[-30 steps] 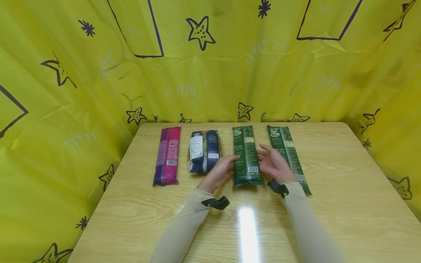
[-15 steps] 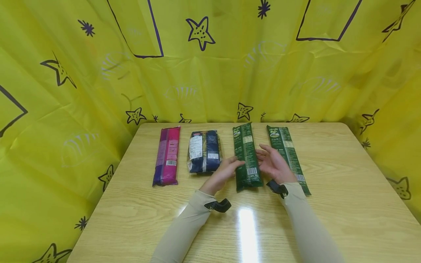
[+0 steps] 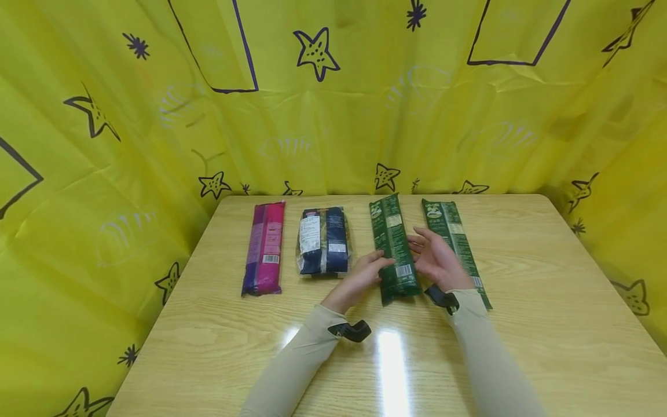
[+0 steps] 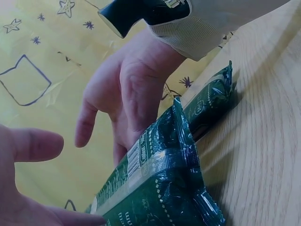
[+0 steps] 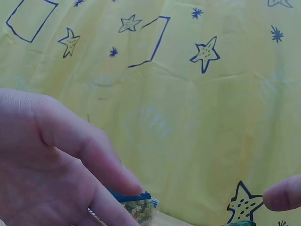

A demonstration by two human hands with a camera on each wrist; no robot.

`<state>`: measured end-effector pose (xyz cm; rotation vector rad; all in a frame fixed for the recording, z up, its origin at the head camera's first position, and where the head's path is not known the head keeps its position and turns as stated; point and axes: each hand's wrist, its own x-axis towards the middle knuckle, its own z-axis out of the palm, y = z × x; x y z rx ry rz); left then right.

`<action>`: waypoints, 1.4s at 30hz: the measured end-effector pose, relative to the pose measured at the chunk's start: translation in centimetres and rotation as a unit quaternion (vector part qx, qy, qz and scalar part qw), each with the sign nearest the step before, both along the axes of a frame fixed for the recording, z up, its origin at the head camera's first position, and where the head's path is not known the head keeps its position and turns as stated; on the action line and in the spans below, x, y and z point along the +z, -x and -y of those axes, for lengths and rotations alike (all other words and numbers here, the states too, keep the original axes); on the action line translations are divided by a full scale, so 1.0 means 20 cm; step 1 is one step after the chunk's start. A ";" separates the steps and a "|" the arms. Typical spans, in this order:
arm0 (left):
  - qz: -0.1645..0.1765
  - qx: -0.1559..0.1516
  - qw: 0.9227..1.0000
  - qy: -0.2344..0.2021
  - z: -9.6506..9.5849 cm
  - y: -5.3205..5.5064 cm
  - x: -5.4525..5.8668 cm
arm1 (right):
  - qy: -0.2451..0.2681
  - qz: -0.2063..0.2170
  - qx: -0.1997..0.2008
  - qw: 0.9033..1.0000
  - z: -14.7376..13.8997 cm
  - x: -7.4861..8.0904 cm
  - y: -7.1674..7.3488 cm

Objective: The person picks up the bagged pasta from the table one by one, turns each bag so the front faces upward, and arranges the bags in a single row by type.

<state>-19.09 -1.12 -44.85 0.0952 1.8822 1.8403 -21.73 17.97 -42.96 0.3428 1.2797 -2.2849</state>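
Observation:
A green spaghetti packet lies slanted between my two hands, its near end toward me. My left hand is at its left edge, thumb over the packet; in the left wrist view that thumb stands off the wrapper while a lower finger touches it. On the other side, my right hand holds its loosely extended fingers against the right edge. The right thumb points inward in the right wrist view, apart from the left hand. Part of the underside and some fingertips are hidden.
A second green packet lies just behind my right hand. To the left are a dark blue packet with a clear side and a pink and purple packet. The wooden table meets a yellow curtain.
The middle green packet has turned counter-clockwise, its near end shifting toward me and right. My left hand has moved slightly right and nearer with it. My right hand has barely moved.

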 end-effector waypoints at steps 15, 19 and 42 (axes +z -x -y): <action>0.014 -0.014 0.999 -0.041 -0.02 -0.01 -0.02 | 0.000 0.004 -0.027 1.000 0.00 0.04 -0.02; 0.030 -0.015 0.997 -0.063 -0.03 -0.01 -0.03 | -0.012 0.000 -0.027 1.000 0.00 0.06 -0.03; 0.069 0.000 0.988 -0.140 -0.04 0.00 -0.04 | -0.068 -0.056 -0.005 0.996 0.05 0.11 -0.05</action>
